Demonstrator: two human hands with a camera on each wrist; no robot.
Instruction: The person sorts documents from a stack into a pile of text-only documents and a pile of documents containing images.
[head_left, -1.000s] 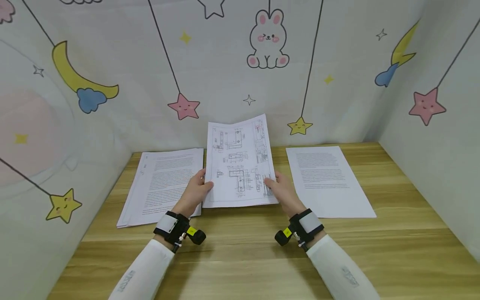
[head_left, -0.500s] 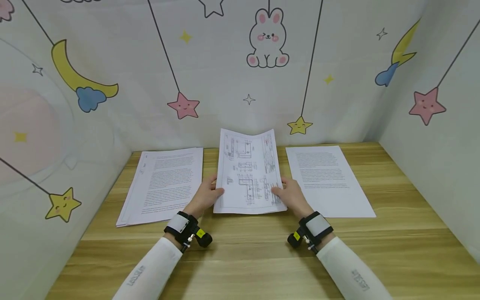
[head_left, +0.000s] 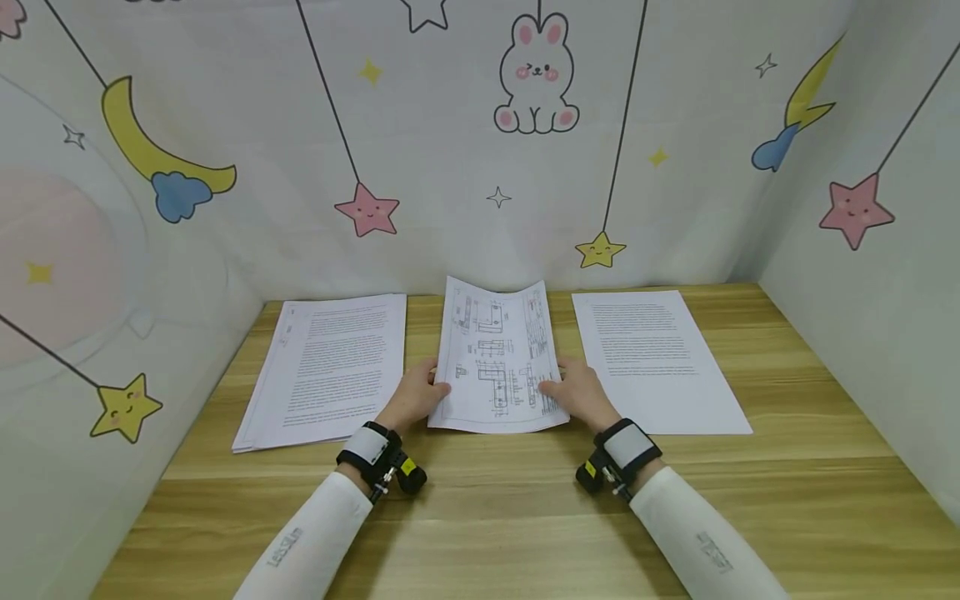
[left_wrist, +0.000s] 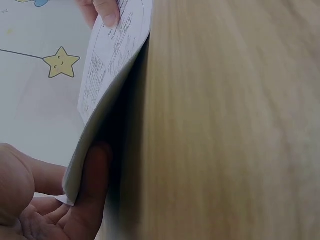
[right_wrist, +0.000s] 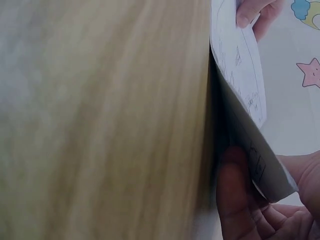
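Drawing sheets (head_left: 491,354) sag between left hand (head_left: 413,396) and right hand (head_left: 585,393), fingers (left_wrist: 94,172) pinching their opposite sides, likely for even support.

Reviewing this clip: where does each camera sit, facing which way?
Head: on the person's head, facing forward and down at the drawing; left hand, right hand and white sleeves show.
Left wrist: worn there, looking along the drawing's near edge; left hand low, right hand at top.
Right wrist: worn there, looking along that edge from the other end; right hand low, left hand at top.
Both wrist views share the tabletop.
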